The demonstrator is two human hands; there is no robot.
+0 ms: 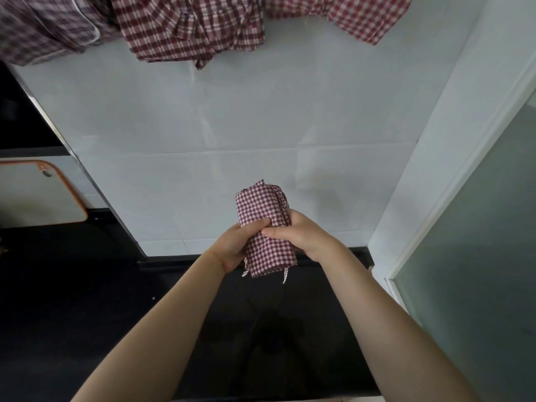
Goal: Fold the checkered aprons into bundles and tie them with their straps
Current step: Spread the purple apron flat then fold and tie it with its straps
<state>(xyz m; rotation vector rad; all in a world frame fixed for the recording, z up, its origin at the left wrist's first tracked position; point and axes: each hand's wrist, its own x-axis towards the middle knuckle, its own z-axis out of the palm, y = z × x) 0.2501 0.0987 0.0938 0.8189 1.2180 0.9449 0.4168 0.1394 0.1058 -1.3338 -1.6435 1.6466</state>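
White tiled wall (232, 117) fills the background, and held in front of it is the folded apron bundle (265, 227), gripped mid-air by the left hand (235, 245) and right hand (301, 236). Two strap ends (285, 275) dangle loose below. Ease either grip and that roll likely springs open. More aprons (191, 24) hang above.

Place: home kitchen | shown by: glossy white tiled wall (232, 117), shiny black countertop (87, 285), white orange-rimmed cutting board (34, 192), checkered garments hung above (188, 27)
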